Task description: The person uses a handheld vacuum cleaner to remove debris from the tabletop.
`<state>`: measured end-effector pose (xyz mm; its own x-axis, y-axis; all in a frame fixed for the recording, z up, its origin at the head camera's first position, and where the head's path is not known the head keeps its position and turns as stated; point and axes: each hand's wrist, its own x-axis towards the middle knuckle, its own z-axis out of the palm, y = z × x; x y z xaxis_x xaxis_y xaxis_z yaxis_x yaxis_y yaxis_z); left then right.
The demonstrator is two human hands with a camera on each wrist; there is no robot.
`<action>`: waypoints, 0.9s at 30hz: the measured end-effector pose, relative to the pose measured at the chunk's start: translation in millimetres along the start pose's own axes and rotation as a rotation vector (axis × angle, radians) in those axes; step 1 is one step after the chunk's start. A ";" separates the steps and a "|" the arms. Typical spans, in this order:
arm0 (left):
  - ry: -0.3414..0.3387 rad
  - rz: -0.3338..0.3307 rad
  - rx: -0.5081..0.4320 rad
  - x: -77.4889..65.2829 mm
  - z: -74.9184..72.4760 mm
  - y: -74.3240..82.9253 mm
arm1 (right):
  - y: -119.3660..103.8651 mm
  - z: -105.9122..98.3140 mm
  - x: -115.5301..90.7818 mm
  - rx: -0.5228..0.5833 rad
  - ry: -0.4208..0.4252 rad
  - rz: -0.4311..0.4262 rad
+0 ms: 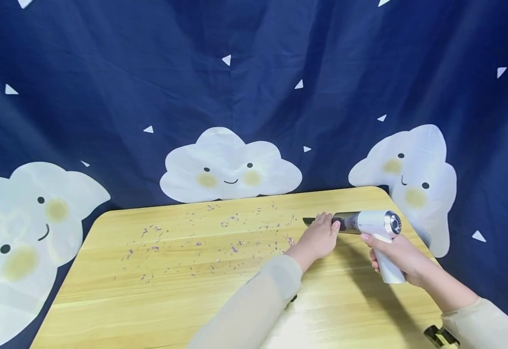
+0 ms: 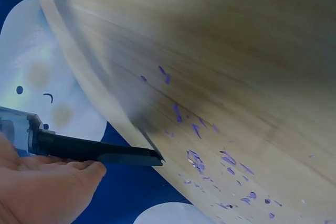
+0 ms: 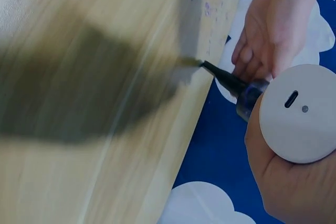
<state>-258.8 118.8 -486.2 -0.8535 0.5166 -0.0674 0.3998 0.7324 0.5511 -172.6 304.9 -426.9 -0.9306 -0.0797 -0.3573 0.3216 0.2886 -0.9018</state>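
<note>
A white handheld vacuum cleaner [image 1: 372, 222] with a dark see-through dust cup is held above the right side of the wooden table [image 1: 119, 310]. My right hand [image 1: 401, 256] grips its handle, and in the right wrist view the handle's round white end [image 3: 299, 135] shows a charging port. My left hand [image 1: 319, 238] holds the front of the vacuum by its black crevice nozzle [image 2: 100, 150]. The slanted nozzle tip points left, close over the tabletop. Small purple shreds [image 1: 235, 249] lie scattered across the table's middle and far part, some just beyond the nozzle tip.
A dark blue curtain [image 1: 254, 92] with smiling white clouds [image 1: 230, 169] and small white triangles hangs right behind the table's far edge. Shadows of the arms and vacuum fall on the right part of the tabletop.
</note>
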 end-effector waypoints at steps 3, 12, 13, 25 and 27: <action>0.009 -0.008 0.019 -2.0 1.2 2.3 | -0.9 -3.5 -1.4 -0.005 -0.018 0.010; 0.005 -0.037 0.063 -6.2 3.3 4.7 | -0.9 -10.7 -2.5 0.014 -0.087 0.007; 0.003 -0.033 0.064 -6.9 3.1 4.5 | -0.5 -11.3 -2.5 0.022 -0.098 0.007; -0.023 0.006 0.044 -13.6 0.7 2.2 | 1.5 -20.8 -4.5 0.066 -0.168 0.038; -0.043 0.012 0.038 -15.2 -0.8 1.6 | 1.4 -22.8 -5.2 0.060 -0.173 0.042</action>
<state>-245.5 111.8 -483.7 -0.8335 0.5439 -0.0973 0.4233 0.7417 0.5203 -171.3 327.5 -420.7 -0.8738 -0.2336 -0.4264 0.3739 0.2376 -0.8965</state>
